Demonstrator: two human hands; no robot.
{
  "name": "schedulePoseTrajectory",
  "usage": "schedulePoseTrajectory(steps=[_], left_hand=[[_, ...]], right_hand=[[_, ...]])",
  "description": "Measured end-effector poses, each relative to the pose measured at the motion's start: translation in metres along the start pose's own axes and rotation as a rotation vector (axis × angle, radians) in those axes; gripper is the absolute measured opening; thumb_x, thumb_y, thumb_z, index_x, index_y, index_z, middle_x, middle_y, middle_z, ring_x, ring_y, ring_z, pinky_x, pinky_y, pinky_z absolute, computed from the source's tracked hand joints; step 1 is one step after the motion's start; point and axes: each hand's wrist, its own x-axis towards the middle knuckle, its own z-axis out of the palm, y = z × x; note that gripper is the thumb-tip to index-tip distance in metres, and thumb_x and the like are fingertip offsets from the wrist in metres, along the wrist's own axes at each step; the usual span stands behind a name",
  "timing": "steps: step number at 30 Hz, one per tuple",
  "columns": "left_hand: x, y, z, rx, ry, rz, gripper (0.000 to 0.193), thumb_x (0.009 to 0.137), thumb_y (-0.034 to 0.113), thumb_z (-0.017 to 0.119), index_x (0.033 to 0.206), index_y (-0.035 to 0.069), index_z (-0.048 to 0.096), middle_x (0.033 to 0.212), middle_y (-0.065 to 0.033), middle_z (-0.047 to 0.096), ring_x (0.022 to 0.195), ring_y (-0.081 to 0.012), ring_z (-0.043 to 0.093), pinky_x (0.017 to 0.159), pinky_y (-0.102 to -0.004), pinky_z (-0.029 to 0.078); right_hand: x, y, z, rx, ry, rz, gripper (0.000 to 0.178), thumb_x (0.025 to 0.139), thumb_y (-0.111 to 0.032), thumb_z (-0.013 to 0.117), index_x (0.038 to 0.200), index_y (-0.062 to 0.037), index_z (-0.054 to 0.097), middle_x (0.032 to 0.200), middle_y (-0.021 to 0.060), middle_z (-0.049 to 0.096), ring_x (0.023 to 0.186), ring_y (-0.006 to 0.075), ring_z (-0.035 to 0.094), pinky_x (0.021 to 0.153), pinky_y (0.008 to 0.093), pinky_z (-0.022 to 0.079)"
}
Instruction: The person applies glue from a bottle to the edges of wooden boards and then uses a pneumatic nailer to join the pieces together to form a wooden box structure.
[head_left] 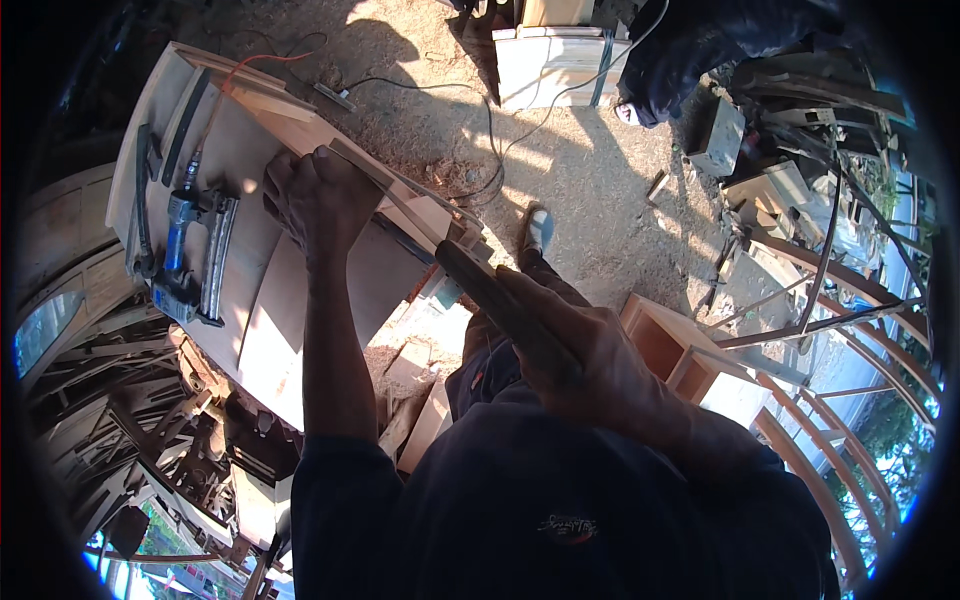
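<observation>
My left hand rests with curled fingers at the edge of a pale wooden panel. Whatever its fingers close on is hidden. A narrow wooden strip lies along that edge, just beside the hand. In front of my body, my right hand is wrapped round a long, dark, bar-shaped tool. The tool's far end points up and left, toward the panel's corner; its exact kind is unclear. A blue and silver nail gun lies on the panel, left of my left hand.
A dark hammer-like tool lies beside the nail gun. An orange hose and a dark cable trail away. A wooden box frame stands at right. Another person's dark clothing shows at the top. Scrap wood is piled at right.
</observation>
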Motion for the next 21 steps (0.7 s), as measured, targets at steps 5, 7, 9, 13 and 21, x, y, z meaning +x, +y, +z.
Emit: schedulePoseTrajectory(steps=[5, 7, 9, 13, 21], left_hand=[[0.007, 0.012, -0.013, 0.091, -0.212, 0.037, 0.04, 0.082, 0.035, 0.073, 0.107, 0.003, 0.07, 0.123, -0.0182, 0.055, 0.122, -0.0369, 0.051, 0.104, -0.0505, 0.042], [0.014, 0.008, -0.005, 0.092, -0.179, -0.039, 0.034, 0.088, 0.033, 0.068, 0.104, 0.003, 0.07, 0.121, -0.0155, 0.055, 0.122, -0.0343, 0.05, 0.104, -0.0505, 0.04], [0.002, 0.002, -0.001, 0.069, -0.145, -0.11, 0.033, 0.099, 0.033, 0.057, 0.098, 0.004, 0.072, 0.118, -0.0108, 0.054, 0.121, -0.0297, 0.049, 0.106, -0.0504, 0.036], [0.002, 0.003, -0.005, 0.061, -0.042, 0.028, 0.033, 0.099, 0.033, 0.057, 0.097, 0.004, 0.073, 0.115, -0.0106, 0.055, 0.119, -0.0295, 0.05, 0.105, -0.0505, 0.036], [0.004, 0.012, -0.017, -0.01, -0.053, -0.086, 0.034, 0.099, 0.031, 0.056, 0.093, 0.002, 0.072, 0.112, -0.0113, 0.055, 0.117, -0.0298, 0.051, 0.104, -0.0497, 0.038]], right_hand=[[0.094, 0.0, 0.028, 0.0, -0.088, 0.161, 0.054, 0.089, -0.004, 0.064, 0.142, -0.0063, 0.055, 0.098, 0.0216, 0.073, 0.087, 0.028, 0.076, 0.076, 0.0356, 0.059], [0.087, 0.004, 0.032, -0.023, -0.055, 0.098, 0.053, 0.09, -0.004, 0.063, 0.142, -0.0061, 0.055, 0.1, 0.0206, 0.074, 0.086, 0.0266, 0.076, 0.075, 0.0348, 0.058], [0.045, 0.007, 0.016, -0.096, -0.032, -0.055, 0.054, 0.089, -0.005, 0.064, 0.142, -0.0058, 0.056, 0.1, 0.0199, 0.074, 0.085, 0.0261, 0.075, 0.074, 0.035, 0.058], [0.017, 0.009, 0.011, 0.07, 0.073, -0.03, 0.055, 0.088, -0.006, 0.067, 0.142, -0.0055, 0.056, 0.099, 0.0194, 0.075, 0.085, 0.0257, 0.076, 0.073, 0.0354, 0.057], [0.039, 0.011, 0.015, -0.059, -0.009, -0.075, 0.056, 0.09, -0.009, 0.068, 0.144, -0.0073, 0.055, 0.101, 0.0211, 0.074, 0.089, 0.0244, 0.076, 0.074, 0.0381, 0.058]])
